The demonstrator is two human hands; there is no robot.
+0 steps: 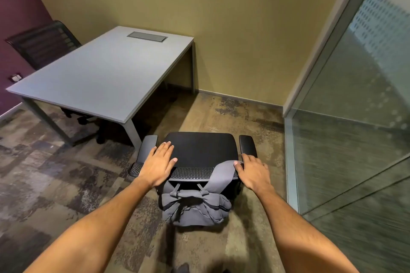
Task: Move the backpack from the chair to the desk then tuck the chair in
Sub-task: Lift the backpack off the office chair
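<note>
A black office chair (200, 147) stands in front of me, facing away, to the right of the grey desk (104, 73). A grey backpack (193, 204) hangs behind the chair's mesh backrest, its strap looped over the top edge. My left hand (158, 162) lies flat with fingers spread over the left end of the backrest top. My right hand (251, 172) rests on the right end, thumb and fingers touching the grey strap where it crosses the backrest.
A second black chair (44, 43) sits behind the desk at the far left. A glass partition (355, 117) runs along the right. Yellow wall (244, 40) ahead. Patterned carpet (55, 173) covers the floor around the chair.
</note>
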